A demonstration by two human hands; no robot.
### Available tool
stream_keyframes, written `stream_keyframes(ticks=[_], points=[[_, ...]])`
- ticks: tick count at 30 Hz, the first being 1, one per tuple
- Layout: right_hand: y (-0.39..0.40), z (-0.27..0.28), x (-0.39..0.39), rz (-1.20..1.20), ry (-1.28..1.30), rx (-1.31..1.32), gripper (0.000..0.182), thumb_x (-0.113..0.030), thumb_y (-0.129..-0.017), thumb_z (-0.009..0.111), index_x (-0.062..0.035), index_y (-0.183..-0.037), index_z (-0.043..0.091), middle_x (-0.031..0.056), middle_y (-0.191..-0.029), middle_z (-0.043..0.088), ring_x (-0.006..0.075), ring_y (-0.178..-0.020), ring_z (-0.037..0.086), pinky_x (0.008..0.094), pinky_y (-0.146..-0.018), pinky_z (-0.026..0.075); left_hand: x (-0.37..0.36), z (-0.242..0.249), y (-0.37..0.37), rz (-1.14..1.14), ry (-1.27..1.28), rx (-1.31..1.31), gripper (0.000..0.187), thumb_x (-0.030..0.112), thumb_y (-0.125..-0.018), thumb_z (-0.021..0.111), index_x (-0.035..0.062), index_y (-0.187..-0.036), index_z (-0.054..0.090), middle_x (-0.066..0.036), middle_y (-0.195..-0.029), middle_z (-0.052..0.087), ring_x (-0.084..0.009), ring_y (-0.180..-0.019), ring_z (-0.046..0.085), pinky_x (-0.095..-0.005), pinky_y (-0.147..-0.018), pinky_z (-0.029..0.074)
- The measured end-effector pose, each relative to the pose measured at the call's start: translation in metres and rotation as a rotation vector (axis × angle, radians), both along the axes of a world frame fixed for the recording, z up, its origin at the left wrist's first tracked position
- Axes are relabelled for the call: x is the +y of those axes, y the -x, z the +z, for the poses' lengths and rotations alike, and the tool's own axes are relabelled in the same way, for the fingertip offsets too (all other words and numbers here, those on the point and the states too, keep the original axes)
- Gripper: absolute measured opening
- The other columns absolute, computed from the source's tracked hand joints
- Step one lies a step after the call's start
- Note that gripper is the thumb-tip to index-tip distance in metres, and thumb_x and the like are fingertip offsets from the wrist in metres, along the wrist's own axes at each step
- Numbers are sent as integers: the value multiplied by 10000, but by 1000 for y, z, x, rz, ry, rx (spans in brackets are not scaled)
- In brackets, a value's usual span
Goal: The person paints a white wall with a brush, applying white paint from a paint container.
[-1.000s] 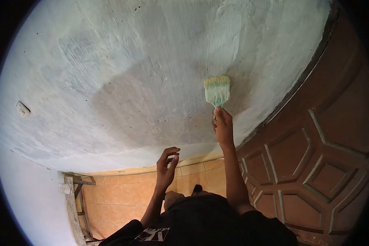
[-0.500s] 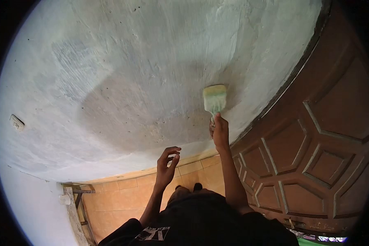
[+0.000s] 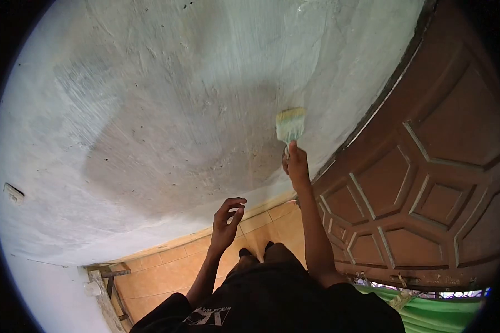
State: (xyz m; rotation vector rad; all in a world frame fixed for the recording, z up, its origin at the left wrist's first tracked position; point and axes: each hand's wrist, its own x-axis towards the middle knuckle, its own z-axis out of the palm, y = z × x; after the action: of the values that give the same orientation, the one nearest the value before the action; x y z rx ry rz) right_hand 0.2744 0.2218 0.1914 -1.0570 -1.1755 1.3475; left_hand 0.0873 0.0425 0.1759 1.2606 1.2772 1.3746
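My right hand (image 3: 297, 165) is wrapped round the handle of a wide paintbrush (image 3: 290, 126), bristles pointing up. Its head, coated in pale paint, overlaps the streaky whitish wall (image 3: 233, 72) in this view. Lower and to the left, my left hand (image 3: 226, 222) hangs in front of the wall's foot, holding nothing, fingers loosely curled with a gap between thumb and forefinger. Brush strokes show on the wall, and a broad shadow falls across its middle.
A brown panelled door (image 3: 394, 205) borders the wall on the right, with green cloth (image 3: 444, 313) below it. On the left are a wall switch (image 3: 14, 192) and a wooden frame (image 3: 106, 299). Orange tiles (image 3: 161, 272) cover the floor at my feet.
The view has tilted and shifted, showing more of the green cloth. The paintbrush sits slightly higher in the picture, still in my right hand. My left hand keeps nearly the same pose.
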Motion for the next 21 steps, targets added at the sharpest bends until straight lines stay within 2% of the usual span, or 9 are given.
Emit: stream_keyframes(ticks=[2, 3, 7, 10, 11, 14, 18, 21], points=[[-7, -23, -9, -14, 79, -57, 418, -425, -1015, 441, -128, -722, 468, -62, -574, 371, 60, -458, 335, 234, -430, 284, -2, 3, 0, -28, 4, -13, 184, 109, -944, 559, 15, -1091, 616, -82, -1147, 611, -163, -1016, 584, -309, -849, 482], [-10, -21, -12, 9, 84, 12, 436, -438, -1015, 438, -126, -711, 464, -61, -580, 376, 57, -461, 347, 231, -433, 292, -2, 3, 2, -37, 0, -6, 185, 111, -945, 558, 14, -1092, 615, -83, -1148, 611, -164, -1016, 583, -311, -850, 482], [3, 42, -6, -32, -6, 142, 447, -441, -1016, 439, -123, -702, 452, -59, -578, 388, 64, -476, 381, 243, -445, 304, -4, 2, 4, -23, -11, 20, 193, 122, -951, 559, 12, -1100, 611, -84, -1151, 609, -169, -1017, 582, -316, -850, 482], [13, 74, 11, 67, -147, -14, 428, -453, -1013, 446, -120, -744, 458, -62, -592, 403, 55, -500, 403, 237, -463, 323, -5, -2, 8, 19, -30, 12, 190, 108, -960, 571, 43, -1133, 614, -52, -1119, 625, -147, -1019, 594, -321, -859, 495], [18, 62, 18, 53, -148, -8, 446, -478, -1009, 437, -119, -745, 454, -55, -589, 403, 52, -500, 397, 238, -471, 329, -5, -3, 7, 36, -30, -7, 189, 110, -962, 569, 44, -1133, 614, -53, -1119, 624, -145, -1017, 593, -320, -858, 494], [22, 39, 11, -17, 63, 93, 476, -501, -1004, 432, -120, -718, 443, -51, -568, 383, 53, -481, 379, 240, -460, 309, 1, -6, 4, 73, -21, -33, 191, 119, -967, 565, 45, -1136, 613, -56, -1122, 622, -141, -1010, 590, -313, -856, 490], [-2, -41, 2, 129, -16, -16, 471, -477, -1019, 410, -132, -700, 436, -65, -566, 363, 50, -472, 355, 244, -449, 297, 5, -6, -8, 64, -18, -59, 189, 124, -968, 569, 53, -1137, 614, -44, -1123, 622, -133, -1000, 587, -305, -848, 485], [-21, -43, -10, 167, 87, -28, 464, -460, -1028, 391, -135, -699, 434, -65, -570, 350, 53, -475, 346, 246, -445, 288, 14, -4, -8, 14, -49, 66, 181, 116, -961, 575, 65, -1128, 622, -38, -1124, 624, -132, -1001, 588, -300, -833, 482]])
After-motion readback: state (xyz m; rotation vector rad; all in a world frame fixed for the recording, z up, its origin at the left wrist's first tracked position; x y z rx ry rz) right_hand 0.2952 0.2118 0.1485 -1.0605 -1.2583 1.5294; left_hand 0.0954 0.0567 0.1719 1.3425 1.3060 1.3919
